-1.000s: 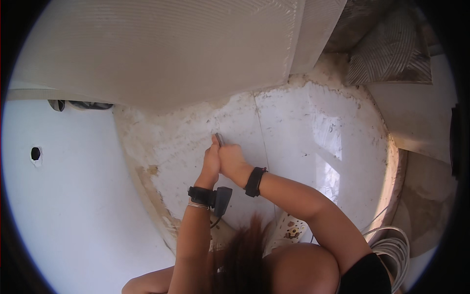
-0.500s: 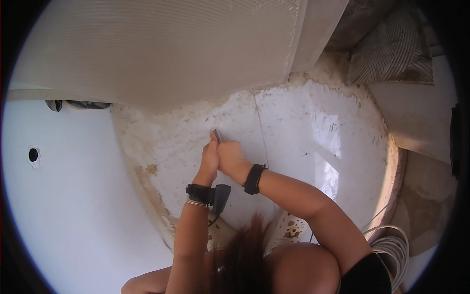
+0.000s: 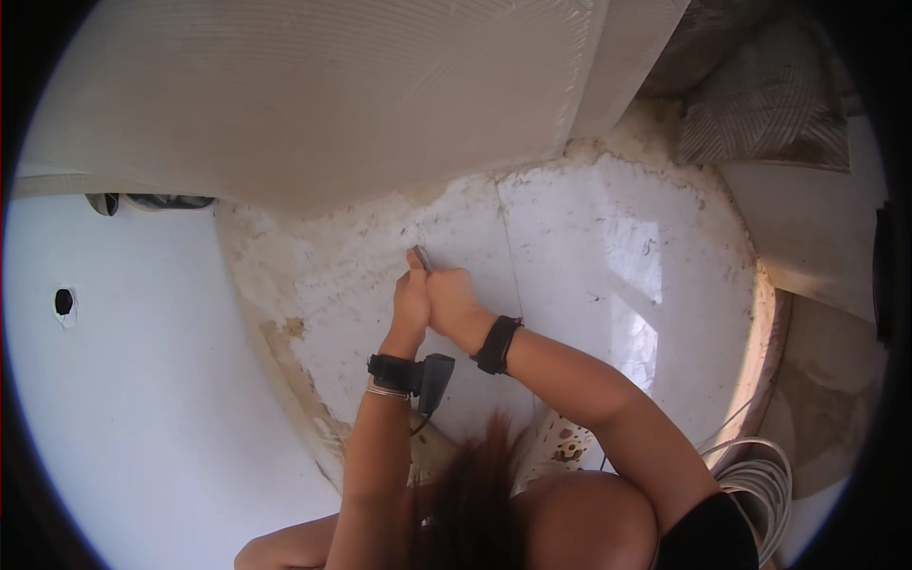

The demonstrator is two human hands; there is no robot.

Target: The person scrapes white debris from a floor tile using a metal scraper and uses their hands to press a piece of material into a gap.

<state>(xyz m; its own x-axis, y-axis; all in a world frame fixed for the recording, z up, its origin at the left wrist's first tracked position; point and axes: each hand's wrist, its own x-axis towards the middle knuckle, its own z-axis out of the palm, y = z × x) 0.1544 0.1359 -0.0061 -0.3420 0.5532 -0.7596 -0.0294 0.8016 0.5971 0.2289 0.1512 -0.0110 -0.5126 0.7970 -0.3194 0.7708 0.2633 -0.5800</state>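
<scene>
My left hand (image 3: 411,302) and my right hand (image 3: 452,298) are pressed together over the dirty white floor. From between them sticks out the end of a small grey tool (image 3: 422,256), perhaps a scraper; its rest is hidden in my grip. The fingers of both hands are closed around it. Its tip points away from me, at or close to the smeared floor (image 3: 551,237); whether it touches I cannot tell. Black bands circle both wrists, and a dark box (image 3: 435,382) with a cable sits on the left one.
A large beige ridged panel (image 3: 313,85) spans the far side. On the left stands a white wall with a round dark hole (image 3: 64,301). Coiled white hose or cable (image 3: 765,484) lies at the lower right. A ridged grey-brown piece (image 3: 769,119) is at the far right.
My hands and forearms have shifted slightly to the right, still joined around the tool. Otherwise the scene looks much the same.
</scene>
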